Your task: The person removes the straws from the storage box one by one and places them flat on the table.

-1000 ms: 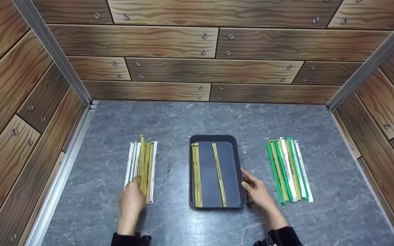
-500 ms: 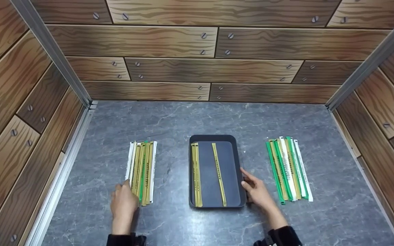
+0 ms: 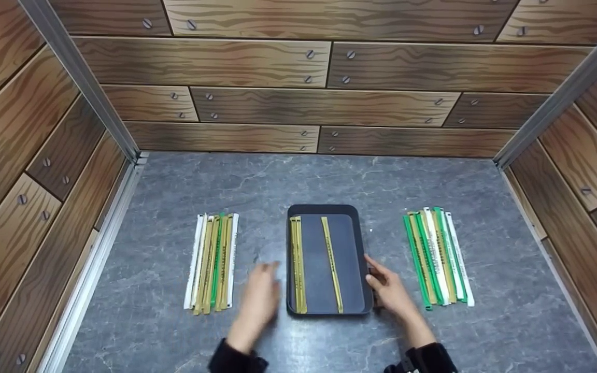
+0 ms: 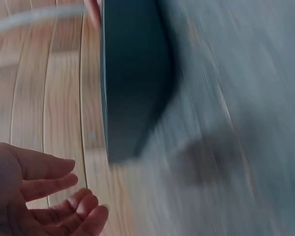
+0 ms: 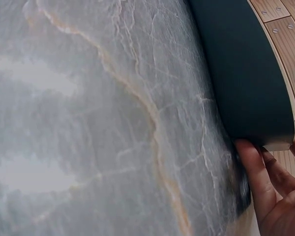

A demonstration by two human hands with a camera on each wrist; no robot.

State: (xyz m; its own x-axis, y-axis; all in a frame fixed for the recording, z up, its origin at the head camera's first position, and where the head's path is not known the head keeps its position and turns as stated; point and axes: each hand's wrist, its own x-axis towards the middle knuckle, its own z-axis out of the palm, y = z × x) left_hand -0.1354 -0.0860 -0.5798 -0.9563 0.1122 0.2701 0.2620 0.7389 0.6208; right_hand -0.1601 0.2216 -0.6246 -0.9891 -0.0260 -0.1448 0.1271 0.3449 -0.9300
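Note:
My left hand [image 3: 260, 295] is between the left row of long, narrow stick packets [image 3: 210, 264] and the dark tray [image 3: 360, 248]. In the left wrist view the left hand [image 4: 49, 194] has loosely bent fingers with nothing in them, apart from the tray's wall [image 4: 132, 83]. My right hand [image 3: 392, 295] touches the tray's right side. The right wrist view shows fingers [image 5: 258, 169] against the end of the tray wall [image 5: 246, 78]. Several gold packets [image 3: 298, 264] lie along the tray's left wall, and a single gold packet [image 3: 331, 264] slants down its middle.
Another row of green, gold and white stick packets [image 3: 438, 259] lies on the right. Wood-patterned panels [image 3: 324, 106] stand behind and at both sides of the grey marbled table [image 3: 257, 181].
My left hand has shifted packets leftward in the left row, uncovering a green one, then let go and moved right towards the tray. The right hand has stayed at the tray.

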